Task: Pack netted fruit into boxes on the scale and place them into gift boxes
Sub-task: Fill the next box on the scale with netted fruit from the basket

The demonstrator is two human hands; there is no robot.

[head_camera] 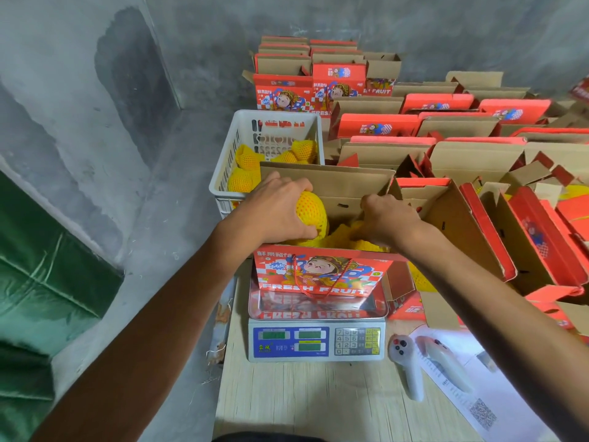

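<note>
A red gift box [322, 275] printed "FRESH FRUIT" stands open on the scale [317, 342]. My left hand [274, 208] grips a fruit in yellow foam netting [310, 207] over the box's left side. My right hand [387, 220] reaches into the box, its fingers curled among more netted fruit [342, 236]; what they hold is hidden. Behind, a white plastic crate [242, 145] holds several more netted fruits.
Many open red-and-brown gift boxes [462, 148] crowd the right and back. Two white controllers [409, 365] and a printed sheet [468, 387] lie on the wooden table right of the scale. A concrete wall and a green cloth [41, 275] are to the left.
</note>
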